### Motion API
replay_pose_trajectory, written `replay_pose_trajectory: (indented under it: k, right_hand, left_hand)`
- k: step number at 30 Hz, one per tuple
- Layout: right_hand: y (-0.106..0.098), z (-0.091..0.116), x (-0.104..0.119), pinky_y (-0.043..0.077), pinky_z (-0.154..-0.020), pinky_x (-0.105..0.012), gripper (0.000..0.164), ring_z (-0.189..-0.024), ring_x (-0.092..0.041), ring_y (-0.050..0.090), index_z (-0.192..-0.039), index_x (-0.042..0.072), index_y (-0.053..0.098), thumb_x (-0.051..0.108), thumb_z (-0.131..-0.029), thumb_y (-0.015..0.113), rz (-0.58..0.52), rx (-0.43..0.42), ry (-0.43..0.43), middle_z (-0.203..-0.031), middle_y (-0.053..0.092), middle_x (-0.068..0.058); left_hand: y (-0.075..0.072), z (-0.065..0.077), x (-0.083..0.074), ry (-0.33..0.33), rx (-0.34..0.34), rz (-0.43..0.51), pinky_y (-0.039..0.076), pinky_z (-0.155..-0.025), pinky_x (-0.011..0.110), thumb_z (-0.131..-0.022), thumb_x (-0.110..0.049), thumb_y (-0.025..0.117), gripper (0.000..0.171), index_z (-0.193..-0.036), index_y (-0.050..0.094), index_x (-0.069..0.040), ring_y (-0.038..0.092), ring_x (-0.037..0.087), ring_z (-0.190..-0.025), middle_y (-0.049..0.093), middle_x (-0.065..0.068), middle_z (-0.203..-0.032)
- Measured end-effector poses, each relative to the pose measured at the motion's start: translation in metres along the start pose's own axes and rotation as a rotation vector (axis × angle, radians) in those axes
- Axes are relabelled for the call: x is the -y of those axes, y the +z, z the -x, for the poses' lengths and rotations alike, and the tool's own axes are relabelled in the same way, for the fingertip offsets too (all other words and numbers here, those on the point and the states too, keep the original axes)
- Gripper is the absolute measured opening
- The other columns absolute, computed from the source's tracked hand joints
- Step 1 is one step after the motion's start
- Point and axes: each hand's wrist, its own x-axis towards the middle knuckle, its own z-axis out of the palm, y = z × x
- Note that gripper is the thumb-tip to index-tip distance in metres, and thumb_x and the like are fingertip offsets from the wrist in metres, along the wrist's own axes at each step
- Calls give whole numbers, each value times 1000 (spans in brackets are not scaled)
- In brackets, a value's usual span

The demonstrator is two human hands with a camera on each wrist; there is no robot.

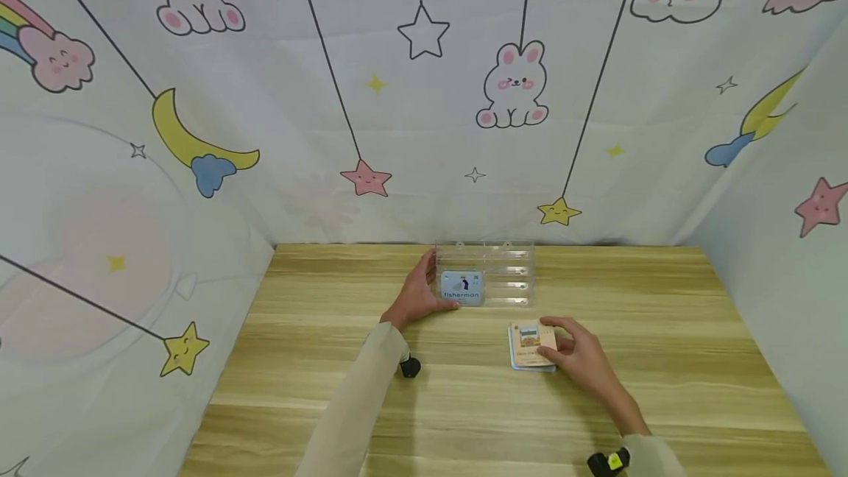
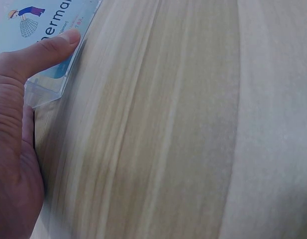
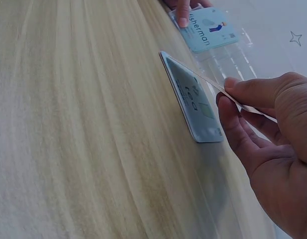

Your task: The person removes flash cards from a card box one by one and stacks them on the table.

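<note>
A clear plastic card rack (image 1: 509, 276) with several tiers lies at the back of the table. A light-blue "fisherman" card (image 1: 461, 288) sits in its lower left part. My left hand (image 1: 417, 296) grips the rack's left side, and its thumb lies over the lower edge by the card. In front of the rack, my right hand (image 1: 587, 361) pinches a beige picture card (image 1: 529, 344) between thumb and fingers. The right wrist view has that card tilted up at one side, above a light-blue card reading "tea" (image 3: 193, 102) on the table.
The wood-grain table (image 1: 318, 293) runs back to a white cloth backdrop (image 1: 450, 153) printed with stars, rabbits and moons. Cloth also hangs along the left and right sides. A black device (image 1: 410, 366) is on the left wrist, another (image 1: 607, 462) on the right.
</note>
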Motion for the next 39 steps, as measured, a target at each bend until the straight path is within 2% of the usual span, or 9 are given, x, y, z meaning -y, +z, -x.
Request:
replay_pose_trajectory:
  k: [4,8,13,17,22,30,39]
  right_hand:
    - [3,1,-2,62,-63,-25,52,-94,-35,75,-133,-1,63,-2,-85,83,-15,4,-1,-132,59,-27]
    - [4,1,-5,61,-60,-25,52,-86,-25,75,-133,0,63,-2,-85,83,-6,6,-3,-132,59,-26]
    - [5,1,-5,58,-57,-23,53,-78,-14,72,-134,-3,62,-3,-85,83,10,20,3,-124,61,-26]
    - [4,1,-4,59,-59,-23,53,-79,-14,71,-133,-7,61,-2,-85,83,44,20,-2,-116,63,-24]
    - [4,0,-1,57,-57,-22,53,-73,-13,64,-132,-7,63,2,-85,85,145,12,-22,-110,65,-18]
    - [7,-2,-2,48,-58,-21,52,-73,-12,52,-130,-5,66,4,-83,87,258,-7,-70,-115,63,-17]
    - [8,-2,-5,41,-59,-21,49,-75,-15,46,-129,-4,67,6,-85,87,302,-8,-85,-123,59,-21]
  left_hand:
    - [0,0,0,-1,3,1,32,-120,24,-69,-18,100,128,-165,16,-12,34,21,-151,33,13,-165]
    - [0,0,1,5,2,6,33,-121,26,-69,-18,100,127,-165,17,-12,34,22,-151,34,13,-165]
    - [0,0,1,10,-1,5,33,-121,26,-69,-19,100,128,-165,17,-13,35,21,-151,35,13,-164]
    - [0,0,0,13,-1,6,33,-121,27,-69,-18,100,128,-165,16,-12,35,22,-151,34,13,-164]
    - [0,0,-1,7,-4,14,33,-121,27,-69,-16,100,128,-165,16,-11,35,24,-150,34,15,-164]
    - [1,0,0,23,-15,14,33,-122,30,-69,-15,100,127,-165,17,-9,36,26,-150,35,16,-163]
    - [0,-1,2,13,-9,15,33,-121,26,-68,-16,101,129,-165,17,-10,36,23,-150,35,15,-164]
